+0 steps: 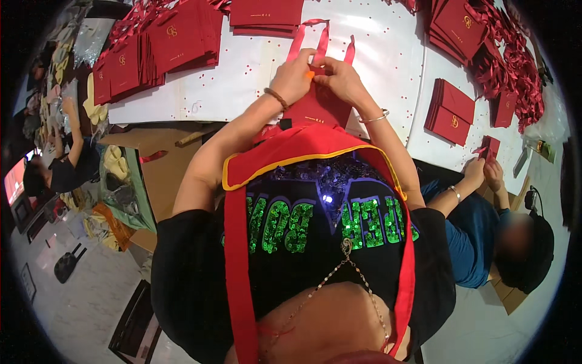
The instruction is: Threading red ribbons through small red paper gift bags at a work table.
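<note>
A small red paper gift bag (319, 108) lies in front of me at the table's near edge, with red ribbon (323, 41) looping out past its top toward the far side. My left hand (293, 80) is closed at the bag's upper left edge, and something small and orange (310, 74) shows at its fingertips. On the upper right edge my right hand (341, 80) pinches with bent fingers, close beside the left. The fingertips partly hide the bag's top, so the exact grip on bag or ribbon is unclear.
Stacked red bags (176, 42) stand at the far left, more (267, 13) at the back. Right of me are folded red bags (451, 112) and a ribbon heap (506, 67). A co-worker (473, 236) handles a small red piece. Red dots litter the white table (242, 91).
</note>
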A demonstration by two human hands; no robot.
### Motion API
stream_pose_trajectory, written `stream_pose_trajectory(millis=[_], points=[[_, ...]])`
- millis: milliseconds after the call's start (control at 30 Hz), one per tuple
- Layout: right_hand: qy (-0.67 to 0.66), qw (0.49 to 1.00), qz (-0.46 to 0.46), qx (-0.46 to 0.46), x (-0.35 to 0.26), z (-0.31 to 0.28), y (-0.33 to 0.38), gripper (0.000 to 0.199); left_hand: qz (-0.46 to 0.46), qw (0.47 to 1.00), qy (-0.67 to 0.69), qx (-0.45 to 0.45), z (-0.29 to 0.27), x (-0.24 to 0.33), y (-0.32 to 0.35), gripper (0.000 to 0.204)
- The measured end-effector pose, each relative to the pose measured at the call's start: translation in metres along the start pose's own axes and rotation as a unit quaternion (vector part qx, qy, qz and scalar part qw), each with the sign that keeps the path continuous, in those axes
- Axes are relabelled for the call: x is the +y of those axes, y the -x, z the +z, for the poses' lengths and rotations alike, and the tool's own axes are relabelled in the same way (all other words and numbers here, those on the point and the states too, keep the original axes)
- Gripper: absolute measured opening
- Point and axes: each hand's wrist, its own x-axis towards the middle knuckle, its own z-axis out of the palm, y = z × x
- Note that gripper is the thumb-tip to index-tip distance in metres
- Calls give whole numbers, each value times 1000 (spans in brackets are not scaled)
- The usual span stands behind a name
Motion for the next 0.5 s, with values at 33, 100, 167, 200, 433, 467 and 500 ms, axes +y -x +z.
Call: stream_pose_trajectory(millis=[33, 100, 167, 200, 433, 467, 500], points=[[1, 1000, 0, 0, 2, -1, 0, 33, -38, 994, 87, -51, -8, 0, -2, 36], [-46, 999, -5, -21, 2, -3, -1, 31, 4, 995, 61, -73, -21, -7, -5, 28], [-41, 998, -39, -17, 0, -6, 1, 30, 43, 997, -11, -64, -21, -7, -7, 23], [-38, 996, -74, -15, -4, -7, 2, 29, 80, 992, -84, -53, -24, -6, -9, 18], [178, 962, -177, 108, -27, -3, 32, 19, 23, 963, -121, -241, -48, -13, -47, 22], [174, 957, -194, 126, -25, -1, 32, 16, 29, 952, -123, -279, -45, -12, -53, 20], [174, 957, -196, 127, -26, 0, 33, 16, 35, 941, -125, -313, -46, -9, -58, 19]])
